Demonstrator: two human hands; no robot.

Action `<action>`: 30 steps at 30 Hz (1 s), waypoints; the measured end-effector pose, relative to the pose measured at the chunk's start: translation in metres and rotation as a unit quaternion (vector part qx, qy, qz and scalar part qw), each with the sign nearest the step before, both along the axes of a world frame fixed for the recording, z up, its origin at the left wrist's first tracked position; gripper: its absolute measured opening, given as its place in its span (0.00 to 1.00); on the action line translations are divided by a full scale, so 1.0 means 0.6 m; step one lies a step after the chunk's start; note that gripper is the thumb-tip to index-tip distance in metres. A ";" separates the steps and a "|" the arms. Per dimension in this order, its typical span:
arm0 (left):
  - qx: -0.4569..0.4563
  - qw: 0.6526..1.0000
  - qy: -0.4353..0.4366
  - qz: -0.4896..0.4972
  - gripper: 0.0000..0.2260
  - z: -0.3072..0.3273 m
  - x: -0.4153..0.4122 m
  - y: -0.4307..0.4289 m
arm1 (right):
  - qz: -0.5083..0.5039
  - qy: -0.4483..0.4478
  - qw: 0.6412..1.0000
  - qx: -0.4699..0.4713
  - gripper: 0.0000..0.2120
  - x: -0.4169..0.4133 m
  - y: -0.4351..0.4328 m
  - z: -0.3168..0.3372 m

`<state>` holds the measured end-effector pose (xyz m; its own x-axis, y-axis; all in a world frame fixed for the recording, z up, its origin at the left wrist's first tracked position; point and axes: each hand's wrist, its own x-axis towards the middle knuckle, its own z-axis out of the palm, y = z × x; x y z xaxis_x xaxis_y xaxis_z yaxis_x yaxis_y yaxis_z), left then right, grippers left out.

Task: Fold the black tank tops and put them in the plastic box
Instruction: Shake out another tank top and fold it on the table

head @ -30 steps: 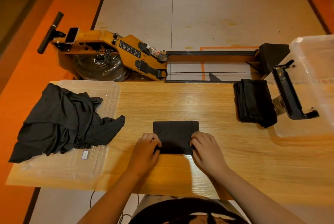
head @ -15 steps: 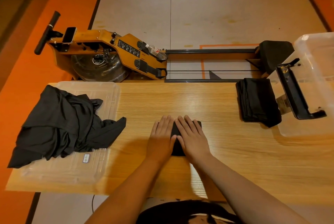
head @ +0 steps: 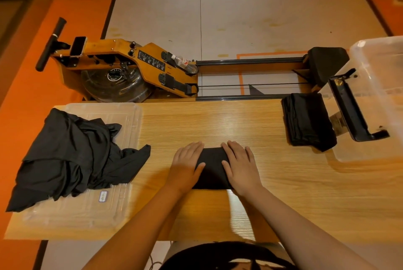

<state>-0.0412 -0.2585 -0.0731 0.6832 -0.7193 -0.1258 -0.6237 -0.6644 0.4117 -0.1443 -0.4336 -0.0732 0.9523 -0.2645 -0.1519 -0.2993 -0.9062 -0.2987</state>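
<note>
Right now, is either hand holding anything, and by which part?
Nothing is gripped. The left hand and right hand lie flat, fingers straight, pressing the folded tank top against the table, one on its left side, one on its right.

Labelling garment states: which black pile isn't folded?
The crumpled heap on the clear lid, table's left. The centre piece and the stack beside the plastic box are neat rectangles.

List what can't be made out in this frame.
Head view only:
- plastic box: cut off by the right edge, so part of its inside is unseen.
- folded tank top: side edges covered by the left hand and right hand.
- unfolded pile: bunched, so the number of tops is untellable.
- label on the lid: too small to read.
</note>
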 end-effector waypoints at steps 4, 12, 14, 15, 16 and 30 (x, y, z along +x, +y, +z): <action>0.061 0.997 0.041 -0.025 0.25 0.031 0.028 -0.006 | 0.042 0.001 0.998 0.044 0.24 0.013 -0.042 0.024; 0.105 0.956 0.275 -0.001 0.13 0.058 0.071 -0.039 | 0.016 0.032 0.975 0.219 0.10 -0.006 -0.055 0.047; 0.027 0.931 0.364 0.028 0.11 0.074 0.078 -0.047 | -0.052 0.028 0.944 0.325 0.07 -0.019 -0.069 0.067; -0.005 0.917 0.396 0.046 0.09 0.084 0.081 -0.055 | -0.083 0.019 0.930 0.358 0.08 -0.025 -0.079 0.078; -0.031 0.905 0.420 0.063 0.09 0.096 0.082 -0.067 | -0.110 0.006 0.919 0.379 0.08 -0.030 -0.090 0.089; -0.154 0.838 0.491 0.179 0.13 0.116 0.018 -0.230 | -0.404 -0.140 0.679 0.597 0.13 -0.103 -0.145 0.135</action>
<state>-0.0301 -0.3963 -0.0033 0.5376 -0.5926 -0.5999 0.3334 -0.5041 0.7967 -0.2061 -0.5206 0.0079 0.6045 -0.5656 -0.5609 -0.3356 0.4577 -0.8233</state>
